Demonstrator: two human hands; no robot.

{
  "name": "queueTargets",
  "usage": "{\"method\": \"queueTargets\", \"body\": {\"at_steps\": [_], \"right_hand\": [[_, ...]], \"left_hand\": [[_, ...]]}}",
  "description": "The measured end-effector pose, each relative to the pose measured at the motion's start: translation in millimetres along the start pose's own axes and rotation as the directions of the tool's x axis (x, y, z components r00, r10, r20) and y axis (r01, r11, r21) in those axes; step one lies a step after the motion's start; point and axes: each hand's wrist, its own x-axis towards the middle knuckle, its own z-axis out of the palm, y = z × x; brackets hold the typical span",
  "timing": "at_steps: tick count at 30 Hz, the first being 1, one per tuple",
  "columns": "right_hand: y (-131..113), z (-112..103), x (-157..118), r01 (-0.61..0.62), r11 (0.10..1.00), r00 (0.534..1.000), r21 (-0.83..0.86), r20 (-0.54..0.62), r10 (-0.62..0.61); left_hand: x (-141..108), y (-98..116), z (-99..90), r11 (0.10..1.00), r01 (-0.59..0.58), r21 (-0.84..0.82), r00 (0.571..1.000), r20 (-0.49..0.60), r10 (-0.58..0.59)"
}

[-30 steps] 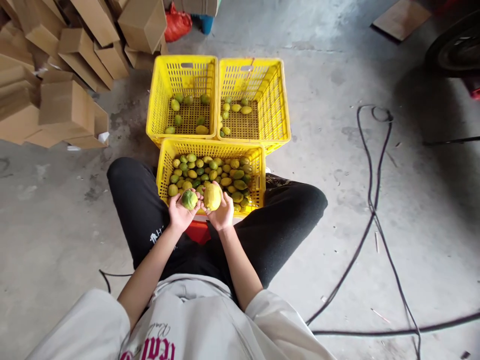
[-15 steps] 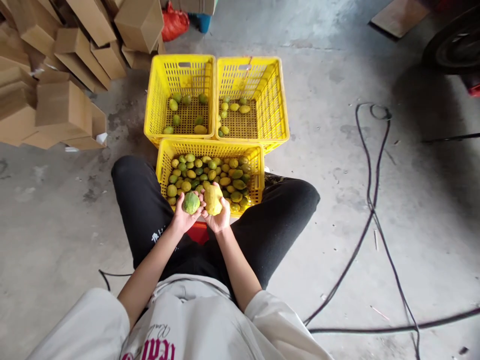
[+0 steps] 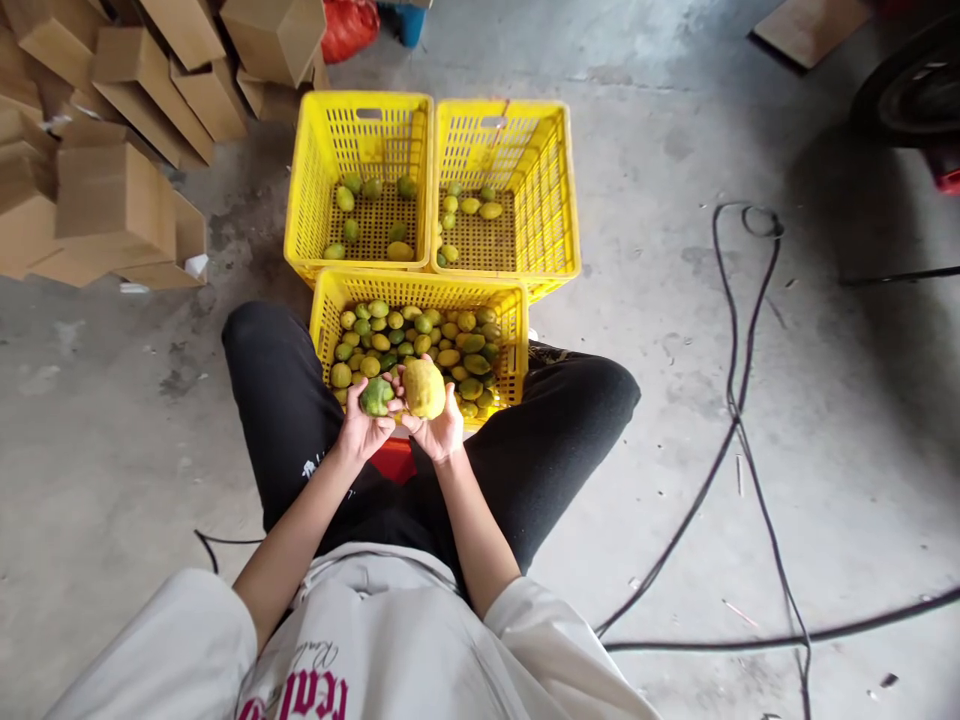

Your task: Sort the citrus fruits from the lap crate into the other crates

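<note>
My left hand (image 3: 362, 428) is closed around a green lemon (image 3: 376, 397). Close beside it, my right hand (image 3: 441, 430) grips a larger yellow lemon (image 3: 424, 389). Both fruits are held up over the near edge of a yellow crate (image 3: 519, 345) between my knees. Many green and yellow lemons (image 3: 448, 357) lie in that crate, some hidden behind my hands.
Two more yellow crates stand behind: the left one (image 3: 300, 200) and the right one (image 3: 551, 200) each hold several fruits. Cardboard boxes (image 3: 120, 195) are heaped at the far left. A black cable (image 3: 724, 455) loops over the floor on the right; a wheel (image 3: 915, 95) is at upper right.
Both lemons have turned in my hands and show other sides. The hands have shifted slightly; the whole view has moved a little with my head.
</note>
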Motion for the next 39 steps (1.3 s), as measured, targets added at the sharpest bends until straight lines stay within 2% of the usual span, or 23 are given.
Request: {"method": "queueTargets", "body": {"at_steps": [8, 11, 15, 19, 22, 28, 31, 33, 39], "right_hand": [[-0.3, 0.9, 2.7, 0.018, 0.999, 0.995, -0.047, -0.093, -0.023], [-1.0, 2.3, 1.7, 0.031, 0.998, 0.994, -0.046, -0.101, -0.036], [-2.6, 2.2, 0.0, 0.061, 0.998, 0.995, 0.022, -0.075, -0.059], [-2.8, 3.2, 1.0, 0.09, 0.994, 0.995, 0.057, -0.043, -0.088], [-0.3, 6.0, 3.2, 0.092, 0.995, 0.993, 0.03, -0.074, -0.09], [6.8, 5.9, 7.9, 0.095, 0.992, 0.979, -0.086, -0.171, -0.108], [9.2, 3.0, 10.1, 0.105, 0.991, 0.965, -0.089, -0.232, -0.123], [9.7, 1.5, 10.9, 0.11, 0.991, 0.96, -0.079, -0.248, -0.127], [7.3, -0.5, 9.5, 0.08, 0.997, 0.976, 0.011, -0.202, -0.077]], "left_hand": [[5.5, -5.0, 0.5, 0.981, -0.026, 0.192, 1.0, 0.003, 0.025], [6.8, -4.8, -3.0, 0.979, -0.052, 0.195, 0.999, 0.023, 0.049], [5.3, -2.8, -6.4, 0.992, -0.057, 0.112, 0.997, 0.055, 0.051], [7.2, -2.2, -5.9, 0.991, -0.123, 0.057, 0.992, -0.016, 0.125], [11.7, -2.9, -6.7, 0.983, -0.172, 0.058, 0.983, -0.048, 0.175], [18.7, -8.8, -13.5, 0.95, -0.243, 0.198, 0.962, -0.074, 0.262], [18.5, -12.0, -14.5, 0.938, -0.238, 0.253, 0.961, -0.078, 0.265], [17.2, -12.2, -13.8, 0.948, -0.221, 0.229, 0.965, -0.091, 0.247], [13.9, -8.2, -13.0, 0.975, -0.187, 0.122, 0.977, -0.082, 0.197]]}}
